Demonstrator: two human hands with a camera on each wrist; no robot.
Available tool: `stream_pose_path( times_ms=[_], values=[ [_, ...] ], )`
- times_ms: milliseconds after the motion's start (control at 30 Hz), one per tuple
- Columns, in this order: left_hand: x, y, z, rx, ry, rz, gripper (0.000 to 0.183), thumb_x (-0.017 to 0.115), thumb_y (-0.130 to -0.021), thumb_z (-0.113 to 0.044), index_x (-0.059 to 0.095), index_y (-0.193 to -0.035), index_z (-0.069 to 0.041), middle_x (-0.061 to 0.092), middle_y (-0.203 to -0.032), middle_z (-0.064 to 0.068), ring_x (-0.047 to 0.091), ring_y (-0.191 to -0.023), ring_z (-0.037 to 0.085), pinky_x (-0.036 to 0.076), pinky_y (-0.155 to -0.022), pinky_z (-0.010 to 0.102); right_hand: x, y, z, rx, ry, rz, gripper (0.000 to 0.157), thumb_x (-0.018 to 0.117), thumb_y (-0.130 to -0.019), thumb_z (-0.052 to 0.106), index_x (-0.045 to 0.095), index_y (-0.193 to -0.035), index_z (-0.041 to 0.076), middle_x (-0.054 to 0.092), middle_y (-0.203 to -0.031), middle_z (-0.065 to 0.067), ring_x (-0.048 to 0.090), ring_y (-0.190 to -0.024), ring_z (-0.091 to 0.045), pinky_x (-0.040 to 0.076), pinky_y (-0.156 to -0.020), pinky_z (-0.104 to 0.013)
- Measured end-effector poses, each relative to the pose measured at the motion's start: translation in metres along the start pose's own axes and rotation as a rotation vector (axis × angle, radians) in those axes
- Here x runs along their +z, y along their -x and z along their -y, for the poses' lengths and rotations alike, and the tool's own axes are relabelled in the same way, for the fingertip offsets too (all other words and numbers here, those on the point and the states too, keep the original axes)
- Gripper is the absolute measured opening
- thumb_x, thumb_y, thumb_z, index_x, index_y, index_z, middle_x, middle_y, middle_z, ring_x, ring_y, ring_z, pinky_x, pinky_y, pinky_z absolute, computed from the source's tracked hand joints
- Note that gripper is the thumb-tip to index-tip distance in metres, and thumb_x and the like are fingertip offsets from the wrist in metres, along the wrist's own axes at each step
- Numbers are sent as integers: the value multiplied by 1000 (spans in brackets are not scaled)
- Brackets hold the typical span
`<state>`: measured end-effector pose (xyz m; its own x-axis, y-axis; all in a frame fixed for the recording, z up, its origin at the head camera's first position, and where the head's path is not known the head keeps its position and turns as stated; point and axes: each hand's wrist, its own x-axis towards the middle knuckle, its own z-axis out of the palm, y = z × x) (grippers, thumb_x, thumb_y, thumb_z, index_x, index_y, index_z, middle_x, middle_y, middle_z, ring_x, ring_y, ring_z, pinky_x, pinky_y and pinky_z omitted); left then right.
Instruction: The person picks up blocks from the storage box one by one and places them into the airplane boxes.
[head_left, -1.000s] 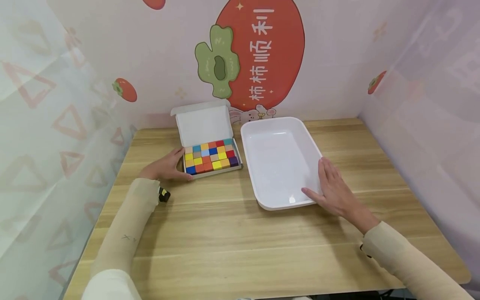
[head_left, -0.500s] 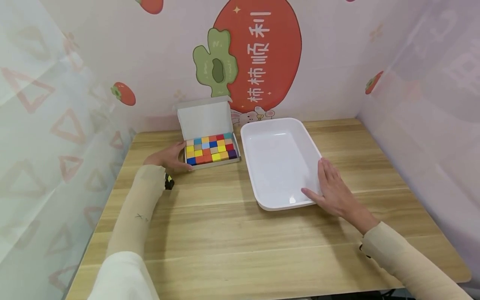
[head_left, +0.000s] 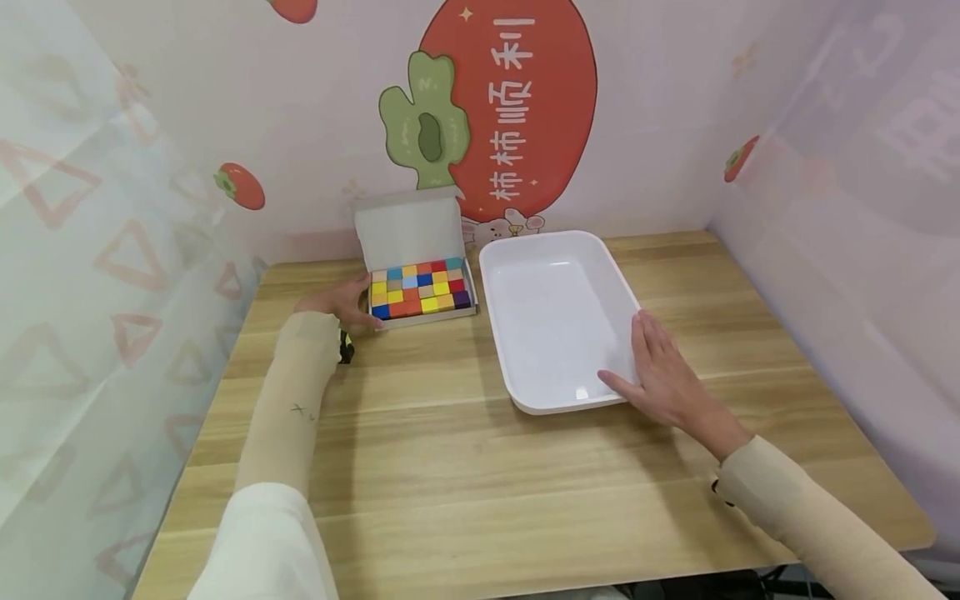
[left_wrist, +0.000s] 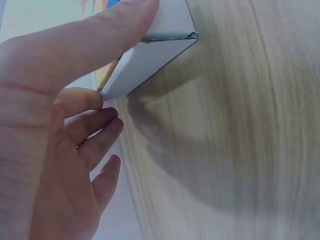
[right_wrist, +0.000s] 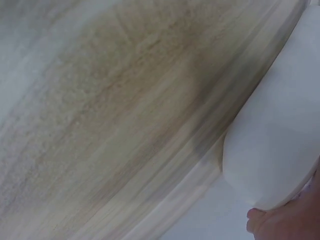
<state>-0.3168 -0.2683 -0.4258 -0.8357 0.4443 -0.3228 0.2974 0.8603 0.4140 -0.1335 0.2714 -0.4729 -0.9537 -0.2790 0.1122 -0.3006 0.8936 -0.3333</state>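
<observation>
At the back left, my left hand (head_left: 345,302) holds the left end of a shallow white box (head_left: 408,229) with its lid up. In the left wrist view the thumb (left_wrist: 112,35) lies over the near edge and the index fingertip touches the far corner. Rows of coloured wooden blocks (head_left: 420,288) fill the box. To the right lies a white tray (head_left: 555,408), bare inside. My right hand (head_left: 667,379) rests on its right rim with straight fingers, the thumb spread over the near corner. Only part of that hand shows in the right wrist view, beside the tray wall (right_wrist: 275,120).
A wood-grain table (head_left: 480,492) carries everything. Behind it stands a printed back wall (head_left: 660,108), close to the raised lid and the tray's far end. Side sheets flank the table left and right. Dark cables (head_left: 772,575) show below the front edge.
My left hand has slid the box of blocks back toward the wall, and my left arm has reached further forward. The tray and my right hand have stayed in place.
</observation>
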Motion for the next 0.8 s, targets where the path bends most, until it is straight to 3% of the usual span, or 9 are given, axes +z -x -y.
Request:
stream_pose_path(
  times_ms=[133, 233, 333, 400, 467, 533, 633, 700, 800],
  values=[
    [-3, 2, -8, -36, -22, 15, 114, 79, -95, -34, 0, -167, 5, 7, -173, 33, 13, -161, 52, 17, -131, 65, 0, -2, 0, 5, -2, 12, 109, 59, -102, 56, 1, -163, -15, 2, -173, -36, 5, -162, -52, 9, -133, -63],
    [-2, 5, -12, -126, -71, 31, 114, 78, -94, -43, 4, -169, 0, 10, -174, 30, 16, -161, 49, 20, -131, 65, -1, -2, 1, 17, -5, 28, 111, 60, -102, 57, 2, -162, -16, 3, -172, -37, 6, -161, -54, 10, -132, -65],
    [0, 13, -12, -198, -117, 26, 110, 76, -94, -50, 11, -169, -3, 16, -174, 28, 19, -161, 48, 23, -129, 68, -7, -2, 3, 49, -45, 39, 109, 58, -103, 57, 2, -164, -14, 7, -172, -38, 11, -160, -55, 15, -130, -68],
    [2, 21, -10, -223, -140, 12, 107, 73, -95, -53, 14, -169, -3, 17, -174, 28, 21, -160, 48, 25, -127, 69, -12, -4, 4, 55, -87, 23, 103, 58, -104, 55, 7, -165, -11, 17, -169, -38, 20, -156, -55, 22, -126, -70],
    [4, 31, -9, -223, -147, -9, 106, 69, -96, -58, 14, -169, -3, 17, -174, 29, 21, -159, 51, 26, -126, 70, -20, -7, 2, 38, -121, -1, 94, 59, -106, 51, 17, -163, -11, 31, -161, -38, 33, -147, -54, 30, -120, -70],
    [7, 41, -7, -213, -169, -41, 106, 62, -98, -63, 13, -168, -1, 16, -174, 30, 21, -158, 52, 26, -127, 70, -30, -10, -4, 29, -130, -12, 90, 57, -107, 48, 18, -161, -12, 34, -158, -40, 34, -144, -57, 29, -119, -72],
    [16, 56, -5, -171, -208, -118, 106, 54, -100, -69, 12, -168, 1, 17, -173, 31, 22, -158, 53, 26, -127, 69, -47, -13, -17, 46, -104, -18, 87, 54, -108, 47, 18, -160, -14, 32, -157, -44, 30, -144, -62, 22, -119, -76],
    [24, 66, -4, -150, -219, -165, 105, 48, -102, -71, 10, -168, 1, 16, -174, 30, 21, -158, 53, 25, -128, 68, -57, -14, -27, 91, -80, -8, 89, 50, -110, 49, 13, -162, -13, 22, -163, -44, 19, -150, -65, 13, -120, -80],
    [35, 82, -1, -135, -225, -231, 106, 44, -102, -73, 9, -168, 3, 17, -173, 32, 22, -157, 55, 26, -125, 72, -67, -17, -42, 133, -34, -14, 84, 46, -110, 51, 18, -161, -10, 22, -164, -42, 17, -150, -66, 12, -116, -82]
  ],
)
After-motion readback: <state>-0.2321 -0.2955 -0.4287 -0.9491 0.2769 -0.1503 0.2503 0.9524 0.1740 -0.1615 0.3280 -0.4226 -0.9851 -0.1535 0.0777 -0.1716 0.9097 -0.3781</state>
